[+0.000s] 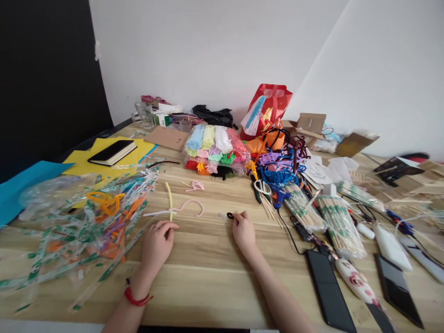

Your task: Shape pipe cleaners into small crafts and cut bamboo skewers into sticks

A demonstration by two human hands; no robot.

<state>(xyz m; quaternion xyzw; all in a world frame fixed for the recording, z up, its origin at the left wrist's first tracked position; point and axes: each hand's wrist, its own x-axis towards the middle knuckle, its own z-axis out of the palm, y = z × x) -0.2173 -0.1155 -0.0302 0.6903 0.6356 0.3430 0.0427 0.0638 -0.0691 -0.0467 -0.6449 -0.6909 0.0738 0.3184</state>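
Two hands on the table (208, 273), tons of craft stuff around. Far left: pile of plastic wrappers (79, 222). Left hand (157, 243) is loosely curled, fingertips at the near end of a yellow pipe cleaner (169, 206), which runs straight away from the person, crossing a pink one (189, 206). Right hand (243, 231) pinches a small black ring (230, 215) just left of it. Scissors (262, 187) further back, right.

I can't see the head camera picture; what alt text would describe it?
Two bare hands rest on a cluttered wooden table: the right hand pinches a small black loop, the left hand lies beside a yellow pipe cleaner. Bagged pipe cleaners, scissors and skewer bundles surround them.
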